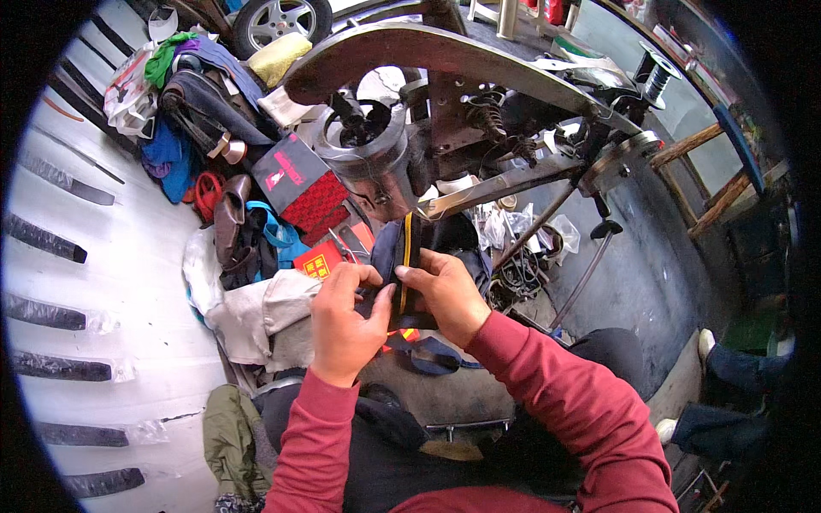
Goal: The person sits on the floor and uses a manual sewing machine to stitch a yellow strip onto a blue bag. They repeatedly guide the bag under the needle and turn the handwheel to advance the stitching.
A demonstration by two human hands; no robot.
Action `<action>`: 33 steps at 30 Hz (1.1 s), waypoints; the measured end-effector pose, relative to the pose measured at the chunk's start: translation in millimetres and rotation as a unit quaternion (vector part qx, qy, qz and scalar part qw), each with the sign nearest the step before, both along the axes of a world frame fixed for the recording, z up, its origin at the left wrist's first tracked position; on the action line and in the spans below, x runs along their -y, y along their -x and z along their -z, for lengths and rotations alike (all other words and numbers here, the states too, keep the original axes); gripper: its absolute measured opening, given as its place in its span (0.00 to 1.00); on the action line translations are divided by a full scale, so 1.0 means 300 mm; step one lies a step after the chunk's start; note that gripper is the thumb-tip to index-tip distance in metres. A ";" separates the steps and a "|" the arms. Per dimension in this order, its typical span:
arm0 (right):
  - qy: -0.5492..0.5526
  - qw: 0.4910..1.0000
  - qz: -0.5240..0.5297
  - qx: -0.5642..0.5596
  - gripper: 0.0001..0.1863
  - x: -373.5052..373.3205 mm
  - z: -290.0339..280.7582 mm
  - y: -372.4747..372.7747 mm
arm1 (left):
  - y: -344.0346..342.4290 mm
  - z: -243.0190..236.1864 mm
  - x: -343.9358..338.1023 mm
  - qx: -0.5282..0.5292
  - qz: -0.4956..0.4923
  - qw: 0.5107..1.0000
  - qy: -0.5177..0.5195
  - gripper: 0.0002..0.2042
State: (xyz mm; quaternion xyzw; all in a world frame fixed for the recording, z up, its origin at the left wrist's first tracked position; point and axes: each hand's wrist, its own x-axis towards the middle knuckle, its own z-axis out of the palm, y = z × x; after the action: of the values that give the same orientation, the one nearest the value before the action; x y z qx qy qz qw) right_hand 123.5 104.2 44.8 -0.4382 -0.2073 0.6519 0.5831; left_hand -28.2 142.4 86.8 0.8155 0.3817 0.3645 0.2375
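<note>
I have both hands on the dark fabric piece [386, 246], which is held up in the middle of my view, a yellow stripe [406, 256] running along its length. The left hand [342, 323] pinches its left side between thumb and forefinger. The right hand [453, 297] grips it from the other side, thumb laid on the front close beside the stripe; its other fingers are partly hidden from me. The two thumbs are near each other.

Just beyond the piece I see the metal machine [368, 171], with its curved arm reaching across to the right; I cannot tell whether fabric and metal touch. A thread spool [657, 79] stands at the machine's far right end.

To the left of the hands I make out a red packet [318, 260], a red and dark box [295, 181] behind it, and a beige cloth [269, 315] just beside the left wrist. A car wheel [282, 20] is at the top. Over to the right, another person's trouser legs [720, 427] show above the floor.
</note>
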 end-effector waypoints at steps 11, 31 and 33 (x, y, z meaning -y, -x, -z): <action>0.011 0.999 0.031 0.041 0.09 -0.006 0.015 -0.011 | -0.043 0.008 0.019 -0.051 -0.020 0.998 0.032 0.06; 0.028 0.975 0.044 0.217 0.08 0.021 -0.026 -0.034 | -0.036 0.022 0.020 0.038 -0.011 0.992 0.123 0.02; 0.022 0.982 0.047 0.182 0.09 0.029 -0.029 -0.042 | -0.034 0.024 0.021 0.040 -0.010 0.992 0.121 0.02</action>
State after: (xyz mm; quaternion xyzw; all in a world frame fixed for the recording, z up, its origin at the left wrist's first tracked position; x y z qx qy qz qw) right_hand 136.1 95.5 53.4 -0.5716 -0.2747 0.5373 0.5559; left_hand -18.0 136.0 79.6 0.7615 0.4214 0.3509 0.3456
